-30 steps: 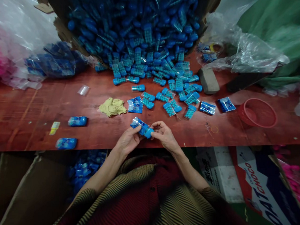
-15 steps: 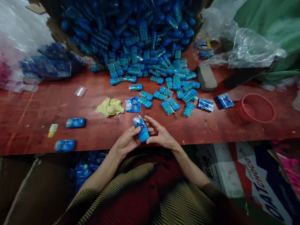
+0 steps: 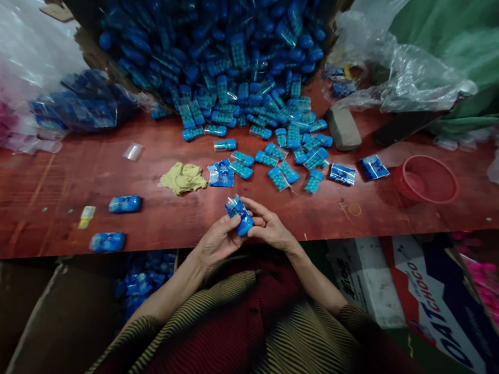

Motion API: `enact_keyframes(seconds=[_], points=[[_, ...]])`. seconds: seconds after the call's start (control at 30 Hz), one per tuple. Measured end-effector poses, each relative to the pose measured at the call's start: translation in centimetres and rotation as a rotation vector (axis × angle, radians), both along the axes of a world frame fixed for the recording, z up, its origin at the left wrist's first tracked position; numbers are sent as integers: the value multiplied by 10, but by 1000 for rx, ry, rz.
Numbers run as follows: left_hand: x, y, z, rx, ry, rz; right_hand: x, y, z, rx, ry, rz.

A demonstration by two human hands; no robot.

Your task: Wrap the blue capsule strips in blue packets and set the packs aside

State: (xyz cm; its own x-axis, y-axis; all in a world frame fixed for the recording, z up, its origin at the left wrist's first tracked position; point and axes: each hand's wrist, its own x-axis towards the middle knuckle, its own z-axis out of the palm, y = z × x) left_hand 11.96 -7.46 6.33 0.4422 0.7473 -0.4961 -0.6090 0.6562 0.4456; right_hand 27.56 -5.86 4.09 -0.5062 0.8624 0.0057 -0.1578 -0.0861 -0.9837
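Note:
Between my two hands, just above the table's front edge, is a small blue candy bottle (image 3: 240,217) with a printed blue sleeve around it. It tilts, its blue cap end toward me and clear film showing at the far end. My left hand (image 3: 220,238) grips it from the left, thumb on the sleeve. My right hand (image 3: 270,226) closes on its right side, fingers behind it and thumb by the cap end. Beyond my hands lie a flat stack of printed blue sleeves (image 3: 221,173) and a crumpled yellow cloth (image 3: 183,178).
Many unsleeved candy bottles (image 3: 223,117) spill from a large box at the back. Two sleeved bottles (image 3: 125,204) lie at left. At right are a grey block (image 3: 343,129), two blue sleeve packs (image 3: 342,174) and a red plastic basket (image 3: 406,185). Plastic bags (image 3: 428,79) crowd both back corners.
Both hands have shifted slightly right with the bottle. My right thumb and fingers have closed in against it, where before the thumb stood apart.

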Motion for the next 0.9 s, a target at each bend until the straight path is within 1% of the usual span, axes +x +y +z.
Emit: enact_keyframes(seconds=[0.13,0.3,0.43,0.5,0.6,0.7,0.83,0.9], points=[[4,-3,1,-10,0,55,-1,0,-1,11,22,-26],[15,-7,1,-56,7,141,-5,-6,-1,75,-35,-135],[21,-9,1,-69,26,197,-7,-10,-6,54,-78,-214],[20,-9,3,-73,18,186,-6,-9,-7,26,-69,-209],[17,-7,6,-104,4,170,-4,-5,-5,-14,-44,-144],[16,-6,6,-138,39,211,-7,-4,-6,0,-19,-102],[19,-5,4,-176,104,264,-13,-7,-10,-2,-6,-171],[19,-5,4,-166,97,251,-14,-7,-12,-32,-9,-190]])
